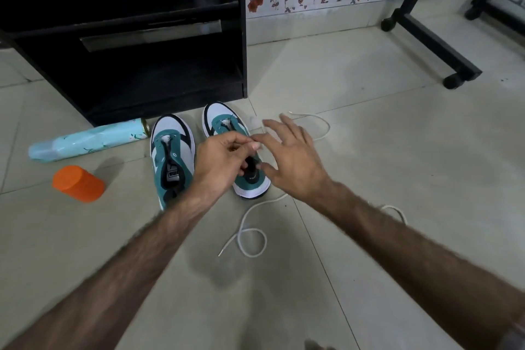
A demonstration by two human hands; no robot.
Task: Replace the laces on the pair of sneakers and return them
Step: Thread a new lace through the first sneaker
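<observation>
Sneakers sit side by side on the floor just in front of the black cabinet [142,65], the left sneaker [172,156] bare of lace and the right sneaker [227,128] under both hands. The left hand [220,163] pinches what seems to be a lace tip above its eyelets, though the tip itself is too small to tell; the right hand [292,159] hovers beside it, fingers spread, gripping nothing. Threading should go better with the tip held short and the shoe steadied. One white lace [250,233] trails nearer the person than the cabinet, another lace [318,125] to its right. Open tile lies right of the cabinet; a bottle [88,140] and an orange cup [78,183] crowd its left front
</observation>
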